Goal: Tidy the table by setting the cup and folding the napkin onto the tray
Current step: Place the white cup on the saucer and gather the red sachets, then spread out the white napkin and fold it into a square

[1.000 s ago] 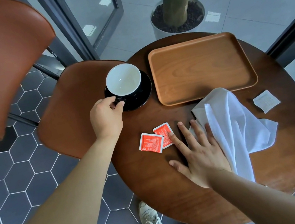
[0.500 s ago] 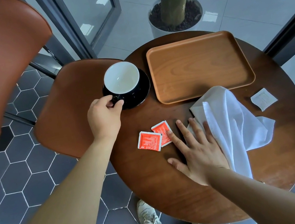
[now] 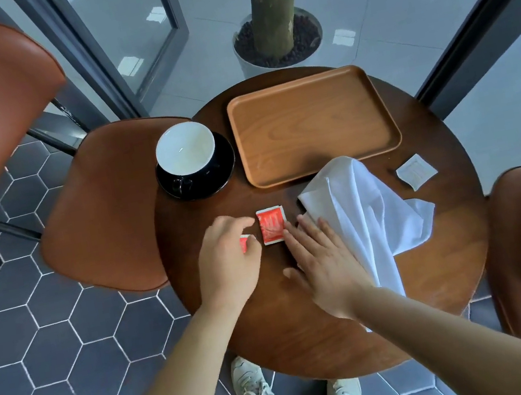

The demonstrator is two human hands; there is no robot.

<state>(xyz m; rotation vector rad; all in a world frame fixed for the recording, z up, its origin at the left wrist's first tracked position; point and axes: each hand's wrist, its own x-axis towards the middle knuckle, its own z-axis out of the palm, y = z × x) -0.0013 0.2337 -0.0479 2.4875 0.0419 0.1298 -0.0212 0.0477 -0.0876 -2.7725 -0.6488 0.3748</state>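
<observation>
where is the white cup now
Head view: the white cup sits on a black saucer at the round wooden table's left edge, beside the wooden tray.

round wood table [image 3: 307, 311] w/ brown chairs [image 3: 97, 208], hex-tile floor [image 3: 37, 358], glass doors [image 3: 132, 28].

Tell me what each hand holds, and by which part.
Right hand holds nothing; it lies flat on the table. Left hand curls over a red packet, but blur hides whether it grips it.
</observation>
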